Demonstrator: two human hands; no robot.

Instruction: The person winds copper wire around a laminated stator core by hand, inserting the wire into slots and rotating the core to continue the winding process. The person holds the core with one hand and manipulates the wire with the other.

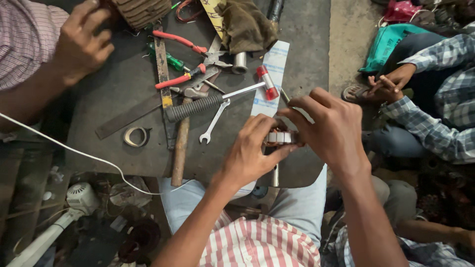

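Right of centre in the frame, both of the person's hands meet over the near edge of the dark surface. The left hand comes up from the lower middle, its grip closed around a small motor core with pale segments and coppery winding; thumb below, fingers curled over the top. The right hand reaches in from the lower right, its grip pinched narrow on the core's right end and on a thin rod that sticks up and to the left from between its fingers. So the core sits between the two grips, touching both, just above the surface's near edge and beside a long white paper strip.

Left of the hands lie a small spanner, a wooden-handled tool, a hammer with red and white faces, a roll of tape and a flat metal file. Farther up are red-handled pliers, a green screwdriver and a short metal tube.

At upper left another person's hand rests on the surface. At upper right a third person in a checked shirt sits on the floor. Lower left, a white cable runs above a white fan part.
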